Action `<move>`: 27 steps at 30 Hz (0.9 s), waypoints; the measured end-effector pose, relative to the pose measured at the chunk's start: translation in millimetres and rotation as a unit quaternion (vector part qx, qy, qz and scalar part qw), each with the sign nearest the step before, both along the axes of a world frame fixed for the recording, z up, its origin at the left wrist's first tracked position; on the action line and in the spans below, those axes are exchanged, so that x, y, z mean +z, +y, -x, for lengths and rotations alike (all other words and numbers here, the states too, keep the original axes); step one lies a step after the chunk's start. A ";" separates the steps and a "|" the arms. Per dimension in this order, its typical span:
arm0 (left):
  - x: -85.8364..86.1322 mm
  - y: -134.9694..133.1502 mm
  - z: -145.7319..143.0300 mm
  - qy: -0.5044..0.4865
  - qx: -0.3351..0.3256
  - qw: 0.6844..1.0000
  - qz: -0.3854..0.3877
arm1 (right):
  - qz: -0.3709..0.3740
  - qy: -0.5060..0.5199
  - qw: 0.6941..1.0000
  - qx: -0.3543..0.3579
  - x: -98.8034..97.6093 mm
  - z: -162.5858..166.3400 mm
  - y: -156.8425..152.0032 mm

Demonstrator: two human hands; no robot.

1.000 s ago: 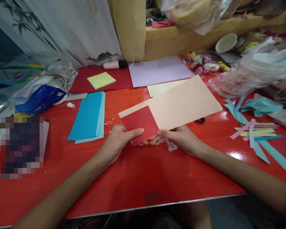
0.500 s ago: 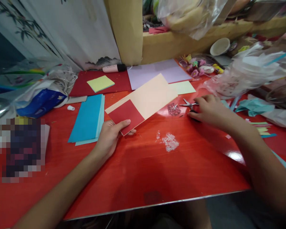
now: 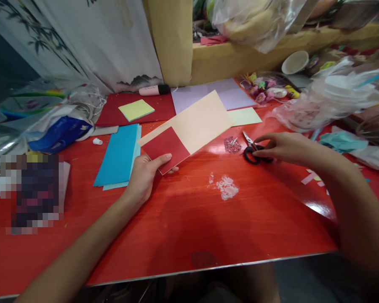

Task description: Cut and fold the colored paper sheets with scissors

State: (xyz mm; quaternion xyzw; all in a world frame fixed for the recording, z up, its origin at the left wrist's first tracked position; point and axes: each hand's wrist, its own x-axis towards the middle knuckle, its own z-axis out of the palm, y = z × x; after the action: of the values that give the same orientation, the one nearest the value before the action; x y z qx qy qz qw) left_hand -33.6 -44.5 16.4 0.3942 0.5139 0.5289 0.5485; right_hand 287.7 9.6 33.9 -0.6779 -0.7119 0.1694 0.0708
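Observation:
My left hand (image 3: 148, 172) pinches a red square of paper (image 3: 169, 147) together with a longer peach sheet (image 3: 200, 120), thumb on top and fingertips showing below the edge. Both sheets tilt up to the right above the table. On the right, my right hand (image 3: 276, 147) has its fingers at the black handles of small scissors (image 3: 251, 148), partly covering one loop. The blades point away to the upper left and are nearly closed. Beside them lies a small dark red patch of bits (image 3: 232, 144). A whitish pink smear (image 3: 227, 187) sits nearer to me.
Blue paper sheets (image 3: 115, 158) lie left of my left hand. Behind are red, lilac (image 3: 227, 92) and yellow papers (image 3: 136, 110) and a pink marker (image 3: 153, 90). Plastic bags with a cup (image 3: 328, 97) crowd the right; paper scraps (image 3: 312, 176) lie under the right arm.
The scissors have turned and their blades have come closer together, with more of the black loops showing. My right hand has shifted slightly, its wrist raised. The left hand still holds the papers.

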 end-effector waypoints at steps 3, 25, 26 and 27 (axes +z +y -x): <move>2.6 -0.3 -1.7 0.005 0.015 1.000 -0.023 | 0.066 -0.075 0.994 0.046 6.1 11.6 -3.3; 13.7 -3.9 0.7 0.029 0.040 0.994 -0.102 | 0.313 0.454 0.811 0.196 0.5 76.5 -46.4; 14.8 -5.2 -0.2 0.035 0.042 0.992 -0.109 | 0.308 0.442 0.819 0.196 1.5 76.7 -47.0; 16.1 -6.6 -1.3 0.036 0.042 0.992 -0.113 | 0.297 0.429 0.830 0.196 2.8 77.2 -47.8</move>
State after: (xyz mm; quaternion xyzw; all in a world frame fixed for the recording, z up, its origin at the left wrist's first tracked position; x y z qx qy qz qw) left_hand -32.3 -51.2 32.5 0.4508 0.4862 0.5917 0.4585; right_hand 210.5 -38.2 36.7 -0.3710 -0.6432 0.6571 0.1298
